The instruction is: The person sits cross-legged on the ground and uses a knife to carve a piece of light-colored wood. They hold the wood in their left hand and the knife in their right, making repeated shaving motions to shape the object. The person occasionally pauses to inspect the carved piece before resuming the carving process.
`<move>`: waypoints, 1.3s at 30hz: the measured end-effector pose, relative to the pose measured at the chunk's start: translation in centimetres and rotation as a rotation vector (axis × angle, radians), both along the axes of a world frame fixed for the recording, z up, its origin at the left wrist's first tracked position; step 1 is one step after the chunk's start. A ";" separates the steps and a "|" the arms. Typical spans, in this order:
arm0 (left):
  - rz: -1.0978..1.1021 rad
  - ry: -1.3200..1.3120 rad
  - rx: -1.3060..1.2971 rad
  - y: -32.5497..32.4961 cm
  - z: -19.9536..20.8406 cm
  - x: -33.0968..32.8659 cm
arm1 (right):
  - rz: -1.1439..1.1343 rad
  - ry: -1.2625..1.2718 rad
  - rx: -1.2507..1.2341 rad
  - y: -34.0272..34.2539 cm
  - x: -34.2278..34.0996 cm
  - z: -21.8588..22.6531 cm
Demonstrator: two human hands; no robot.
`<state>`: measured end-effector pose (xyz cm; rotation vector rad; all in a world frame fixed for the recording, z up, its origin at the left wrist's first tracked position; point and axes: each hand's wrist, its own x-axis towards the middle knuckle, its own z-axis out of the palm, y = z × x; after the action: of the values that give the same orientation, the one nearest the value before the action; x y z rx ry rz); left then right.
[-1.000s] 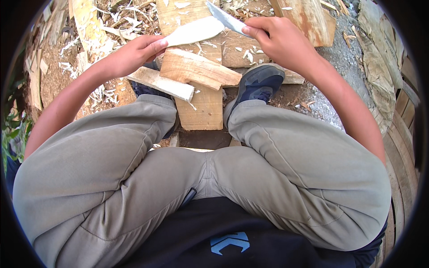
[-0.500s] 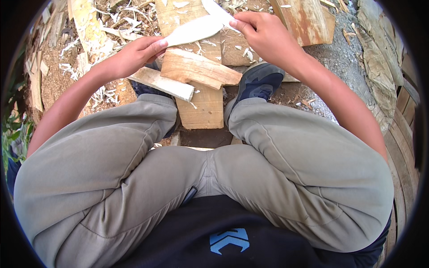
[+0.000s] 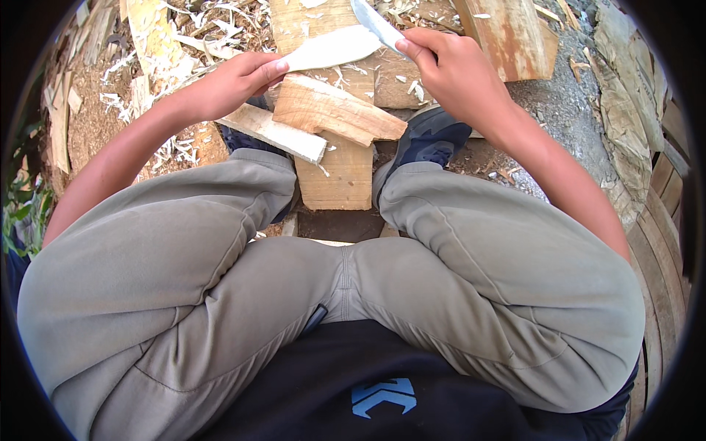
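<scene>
My left hand (image 3: 237, 82) is closed around the narrow end of a pale, freshly carved wooden spatula (image 3: 334, 48), whose broad flat end points to the right. In my right hand (image 3: 462, 77) is a knife (image 3: 376, 26), its handle hidden by the fingers. The metal blade slants up and left, past the tip of the spatula's broad end; whether the two touch I cannot tell. Under the spatula lies a notched wood block (image 3: 334, 106), resting on a long upright-lying plank (image 3: 337, 176) between my feet.
A pale batten (image 3: 273, 134) lies beside the block, near my left shoe. Wood shavings (image 3: 220, 29) cover the ground at the far left. A thick timber piece (image 3: 507, 37) stands at the far right, next to grey gravel (image 3: 573, 110) and crumpled sheeting (image 3: 621, 103).
The whole view has shifted slightly, so both hands appear a little further right. The knife blade has turned and its grey flat side shows now. Both hands keep their hold.
</scene>
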<state>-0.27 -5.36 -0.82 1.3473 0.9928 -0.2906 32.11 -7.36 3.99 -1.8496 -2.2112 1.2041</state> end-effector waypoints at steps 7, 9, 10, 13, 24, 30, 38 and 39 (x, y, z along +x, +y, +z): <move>-0.002 -0.007 -0.016 0.1 0.2 0.1 | -0.002 0.001 0.017 -0.7 0.8 -0.3; -0.014 -0.007 -0.005 0.2 0.2 0.2 | 0.009 -0.017 0.030 -0.8 0.9 -0.4; -0.024 -0.001 0.002 0.2 0.1 0.2 | 0.032 -0.027 0.046 -0.7 0.9 -0.4; -0.029 0.002 0.006 0.3 0.1 0.1 | 0.083 -0.027 0.082 0.1 0.7 -0.7; 0.006 -0.013 -0.001 0.1 -0.3 0.0 | 0.174 -0.025 0.047 1.6 1.4 -0.5; 0.043 -0.036 0.043 -0.2 -0.3 0.1 | 0.151 -0.065 0.018 2.3 -0.2 0.3; 0.015 -0.067 0.036 0.1 -0.3 0.3 | 0.356 0.010 0.078 4.1 1.9 -0.8; 0.027 -0.067 0.025 0.1 -0.3 0.2 | 0.381 0.017 0.064 4.6 1.6 -0.4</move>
<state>-0.03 -5.30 -1.14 1.3574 0.9605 -0.2121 33.72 -2.77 3.59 -1.4293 -2.6389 1.1679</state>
